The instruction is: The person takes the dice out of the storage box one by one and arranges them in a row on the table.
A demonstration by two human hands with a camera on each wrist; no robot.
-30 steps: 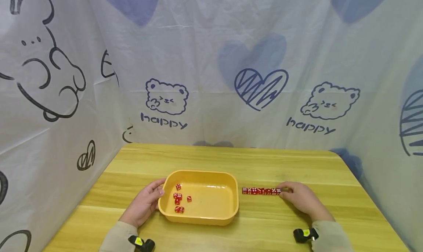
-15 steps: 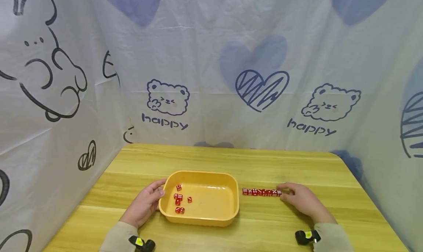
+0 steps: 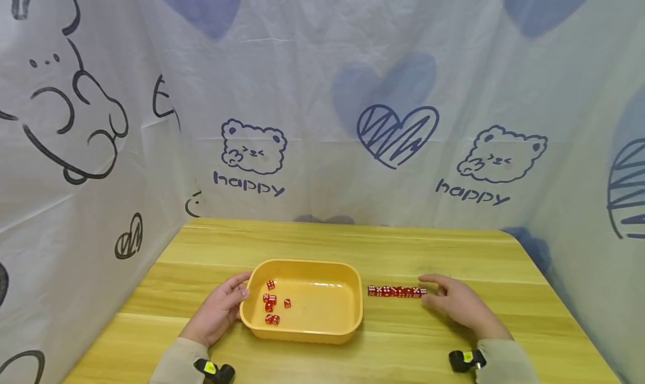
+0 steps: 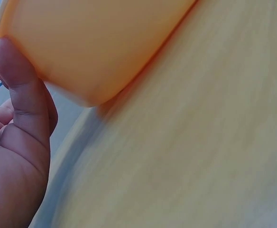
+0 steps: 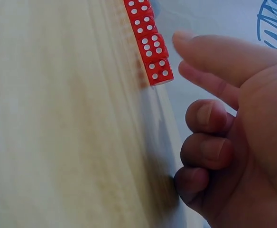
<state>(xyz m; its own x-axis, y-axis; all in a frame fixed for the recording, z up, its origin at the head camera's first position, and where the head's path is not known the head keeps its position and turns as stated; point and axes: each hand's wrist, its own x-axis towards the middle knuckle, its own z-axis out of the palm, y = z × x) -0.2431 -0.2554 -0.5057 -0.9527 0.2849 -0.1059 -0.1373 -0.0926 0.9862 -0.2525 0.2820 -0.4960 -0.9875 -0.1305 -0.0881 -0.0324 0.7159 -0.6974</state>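
A yellow plastic tub (image 3: 332,336) stands on the table, several red dice (image 3: 270,299) lying loose in its left part. My left hand (image 3: 219,311) holds the tub's left side, thumb against the outer wall in the left wrist view, the other fingers partly hidden. Right of the tub, several red dice with white dots form a straight row (image 3: 397,291). At the row's right end is my right hand (image 3: 461,305), thumb and forefinger apart and its other fingers curled. The right wrist view shows a small gap between the hand and the end die (image 5: 159,71).
The wooden table (image 3: 403,350) extends around the tub and the dice row. A white printed cloth (image 3: 322,165) hangs behind the table and along both sides. A small black device (image 3: 467,360) sits on each wrist.
My right thumb and forefinger have moved apart from the end of the dice row, the forefinger lifting away. My left hand and the tub stay as they were.
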